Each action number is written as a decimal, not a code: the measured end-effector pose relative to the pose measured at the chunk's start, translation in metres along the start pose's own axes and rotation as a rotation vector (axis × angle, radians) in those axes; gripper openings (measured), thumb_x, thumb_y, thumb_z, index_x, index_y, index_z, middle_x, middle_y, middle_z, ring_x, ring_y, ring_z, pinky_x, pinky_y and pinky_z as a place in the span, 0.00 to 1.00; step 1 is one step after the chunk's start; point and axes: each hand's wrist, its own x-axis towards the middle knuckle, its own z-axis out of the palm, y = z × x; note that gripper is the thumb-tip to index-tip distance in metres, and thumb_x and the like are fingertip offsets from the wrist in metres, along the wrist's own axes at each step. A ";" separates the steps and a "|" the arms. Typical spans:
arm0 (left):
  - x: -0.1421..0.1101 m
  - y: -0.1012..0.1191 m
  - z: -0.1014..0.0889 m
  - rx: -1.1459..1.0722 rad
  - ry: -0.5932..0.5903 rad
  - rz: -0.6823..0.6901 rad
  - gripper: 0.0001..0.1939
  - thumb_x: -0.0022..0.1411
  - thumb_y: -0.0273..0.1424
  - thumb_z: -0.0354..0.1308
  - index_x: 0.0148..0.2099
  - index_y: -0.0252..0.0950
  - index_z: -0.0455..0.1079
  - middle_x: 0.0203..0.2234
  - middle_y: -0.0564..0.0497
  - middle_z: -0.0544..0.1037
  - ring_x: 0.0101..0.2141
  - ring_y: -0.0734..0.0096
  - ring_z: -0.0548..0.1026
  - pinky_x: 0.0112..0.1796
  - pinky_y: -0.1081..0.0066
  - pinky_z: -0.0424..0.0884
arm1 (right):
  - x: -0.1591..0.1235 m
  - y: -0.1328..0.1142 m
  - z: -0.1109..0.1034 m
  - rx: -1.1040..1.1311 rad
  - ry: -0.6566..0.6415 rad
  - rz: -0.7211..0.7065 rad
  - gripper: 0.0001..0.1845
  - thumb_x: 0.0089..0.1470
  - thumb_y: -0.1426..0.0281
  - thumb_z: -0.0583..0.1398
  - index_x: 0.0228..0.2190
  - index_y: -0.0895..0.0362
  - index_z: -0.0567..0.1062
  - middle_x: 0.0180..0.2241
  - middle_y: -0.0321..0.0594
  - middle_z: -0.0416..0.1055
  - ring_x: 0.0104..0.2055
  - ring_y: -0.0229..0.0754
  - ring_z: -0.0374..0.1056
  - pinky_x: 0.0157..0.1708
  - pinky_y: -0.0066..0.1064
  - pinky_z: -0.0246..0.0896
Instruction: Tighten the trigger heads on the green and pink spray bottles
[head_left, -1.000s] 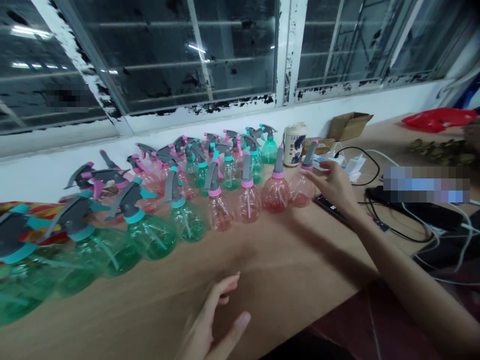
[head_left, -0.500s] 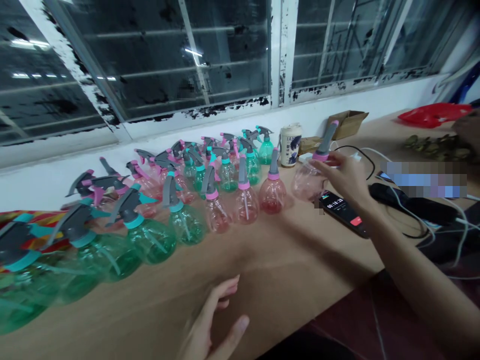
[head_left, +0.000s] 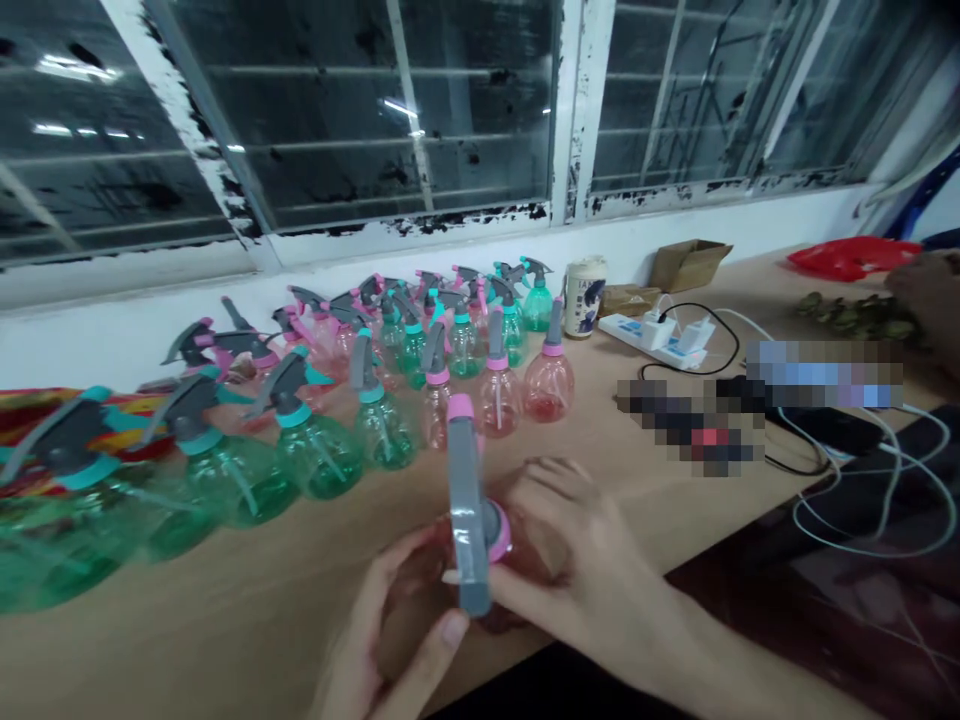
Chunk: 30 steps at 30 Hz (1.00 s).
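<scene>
A pink spray bottle (head_left: 476, 535) with a grey trigger head and pink collar is held low in front of me, its head pointing toward the camera. My left hand (head_left: 390, 640) cups the bottle's body from the left, thumb up near the nozzle. From the right, my right hand (head_left: 581, 560) wraps its fingers round the bottle at the collar. Behind them stands a long row of pink and green spray bottles (head_left: 360, 400) along the wall.
The wooden table (head_left: 247, 610) carries a white cup (head_left: 585, 295), a power strip (head_left: 656, 332) with cables, a cardboard box (head_left: 686, 262) and a red bag (head_left: 851, 255). Another person's hand (head_left: 926, 290) rests at the far right beside dried greenery (head_left: 855, 315).
My right hand lifted the rightmost pink bottle from the row and brought it near me. My left hand rose from the table and closed on the bottle.
</scene>
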 end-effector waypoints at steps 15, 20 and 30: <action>0.001 -0.004 -0.066 0.008 0.213 0.062 0.37 0.57 0.42 0.64 0.65 0.42 0.55 0.61 0.41 0.65 0.58 0.47 0.66 0.56 0.46 0.65 | 0.013 -0.024 0.116 0.040 0.028 -0.147 0.05 0.48 0.72 0.59 0.31 0.55 0.72 0.31 0.38 0.74 0.35 0.45 0.68 0.36 0.39 0.60; 0.002 0.001 -0.076 0.034 0.156 0.023 0.36 0.59 0.43 0.63 0.65 0.43 0.55 0.57 0.42 0.70 0.55 0.49 0.70 0.55 0.48 0.66 | 0.015 -0.030 0.126 0.034 -0.030 -0.185 0.05 0.49 0.69 0.59 0.31 0.55 0.71 0.33 0.41 0.74 0.36 0.46 0.69 0.37 0.40 0.63; 0.013 0.013 -0.080 0.151 0.073 0.117 0.28 0.60 0.40 0.62 0.60 0.42 0.62 0.50 0.47 0.76 0.48 0.55 0.76 0.50 0.55 0.70 | 0.005 -0.019 0.109 0.112 -0.396 -0.167 0.39 0.48 0.51 0.65 0.57 0.52 0.63 0.54 0.47 0.68 0.55 0.51 0.64 0.53 0.46 0.63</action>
